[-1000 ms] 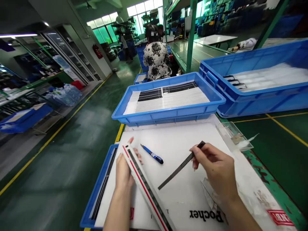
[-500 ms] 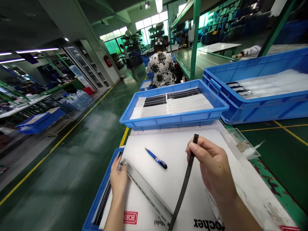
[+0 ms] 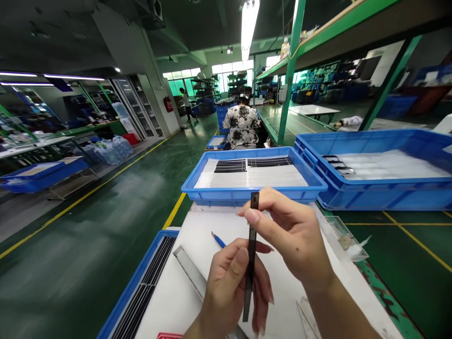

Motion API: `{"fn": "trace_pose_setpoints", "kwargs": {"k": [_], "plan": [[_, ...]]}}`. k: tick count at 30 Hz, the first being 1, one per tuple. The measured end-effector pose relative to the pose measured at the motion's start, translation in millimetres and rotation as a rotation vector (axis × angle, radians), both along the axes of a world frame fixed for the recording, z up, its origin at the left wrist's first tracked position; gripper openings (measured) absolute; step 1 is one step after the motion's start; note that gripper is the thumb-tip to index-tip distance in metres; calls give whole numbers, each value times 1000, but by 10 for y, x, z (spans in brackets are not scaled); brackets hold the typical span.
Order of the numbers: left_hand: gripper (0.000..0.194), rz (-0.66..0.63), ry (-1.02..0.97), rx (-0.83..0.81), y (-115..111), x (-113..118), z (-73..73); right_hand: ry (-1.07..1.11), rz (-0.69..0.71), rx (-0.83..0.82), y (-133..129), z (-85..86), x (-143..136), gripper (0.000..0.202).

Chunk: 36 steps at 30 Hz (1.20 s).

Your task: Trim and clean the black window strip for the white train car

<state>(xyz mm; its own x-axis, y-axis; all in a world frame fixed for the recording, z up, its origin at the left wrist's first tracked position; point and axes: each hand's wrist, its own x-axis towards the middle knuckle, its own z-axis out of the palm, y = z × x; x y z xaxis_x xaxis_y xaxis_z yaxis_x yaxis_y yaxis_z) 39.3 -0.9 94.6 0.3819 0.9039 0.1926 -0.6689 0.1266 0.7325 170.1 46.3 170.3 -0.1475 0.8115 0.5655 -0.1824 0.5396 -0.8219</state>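
Observation:
A thin black strip (image 3: 251, 252) stands nearly upright in front of me, a small slot showing at its top end. My right hand (image 3: 293, 235) pinches it near the top between thumb and fingers. Lower down, my left hand (image 3: 229, 282) grips the same strip, thumb on one side and fingers behind it. A grey metal channel (image 3: 190, 270) lies slantwise on the white work board (image 3: 162, 301), partly covered by my left hand. Beyond that hand lies a blue utility knife (image 3: 218, 239), its handle mostly hidden.
A blue tray (image 3: 254, 194) holding rows of black strips stands behind the board. Another blue tray (image 3: 131, 278) with black strips is at the left, below board level. Large blue crates (image 3: 381, 194) and a clear box (image 3: 348, 242) are at the right. A seated person (image 3: 243, 125) is ahead.
My left hand has let go of the metal channel and come right to grip the black strip. My right hand has moved left with the strip, now more upright. The camera view has tilted up.

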Motion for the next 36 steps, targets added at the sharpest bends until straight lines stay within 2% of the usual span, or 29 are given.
{"fn": "trace_pose_setpoints", "kwargs": {"k": [4, 8, 18, 22, 28, 36], "plan": [[42, -48, -107, 35, -17, 4, 67, 12, 8, 57, -14, 126, -16, 16], [41, -76, -161, 21, -83, 9, 153, 54, 71, 73, -63, 200, -44, 22], [35, -84, -188, 8, -167, 26, 221, 234, 410, -93, -53, 209, -101, 28], [35, -82, -178, 11, -190, 30, 234, 301, 494, -113, -38, 192, -125, 29], [35, -90, -188, 14, -184, 35, 223, 314, 535, -92, -34, 179, -130, 29], [34, -107, -192, -20, -152, 31, 238, 290, 503, -71, -4, 191, -159, 30]]}}
